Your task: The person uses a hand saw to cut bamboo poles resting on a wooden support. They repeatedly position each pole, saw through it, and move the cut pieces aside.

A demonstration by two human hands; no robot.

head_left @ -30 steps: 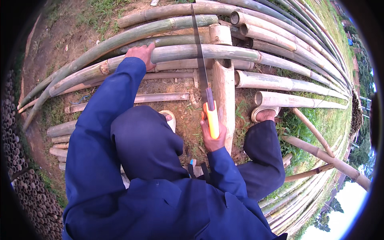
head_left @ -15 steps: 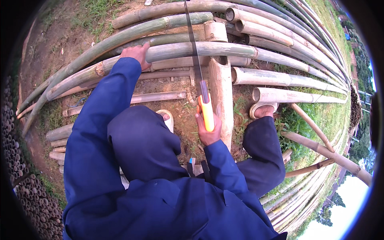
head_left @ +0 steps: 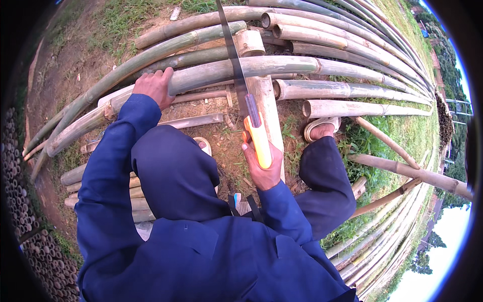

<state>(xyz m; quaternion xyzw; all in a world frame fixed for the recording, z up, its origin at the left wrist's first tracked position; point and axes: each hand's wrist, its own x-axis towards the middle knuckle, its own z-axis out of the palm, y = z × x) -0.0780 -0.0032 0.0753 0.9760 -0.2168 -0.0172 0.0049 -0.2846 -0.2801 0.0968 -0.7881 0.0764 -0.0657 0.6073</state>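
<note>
My left hand (head_left: 155,86) is wrapped over the top of a thick bamboo pole (head_left: 201,75) that runs across in front of me. In my right hand (head_left: 265,166) is a handsaw (head_left: 259,143) with a yellow-orange handle, its fingers closed around the grip. The long, dark saw blade (head_left: 232,50) points away from me and crosses the pole to the right of my left hand. Where the teeth touch the bamboo, I cannot make out any cut. Beneath the pole, close to the blade, a pale bamboo post (head_left: 265,110) lies pointing toward me.
Several bamboo poles (head_left: 347,90) fan out to the right, with open ends near the post. A short upright bamboo stump (head_left: 250,43) stands behind the held pole. My sandalled foot (head_left: 322,130) is right of the post. Stacked bamboo ends (head_left: 45,256) fill the lower left.
The view has shifted, so the poles and post appear farther left. The saw's position against the held pole differs slightly. Both hands keep their grips.
</note>
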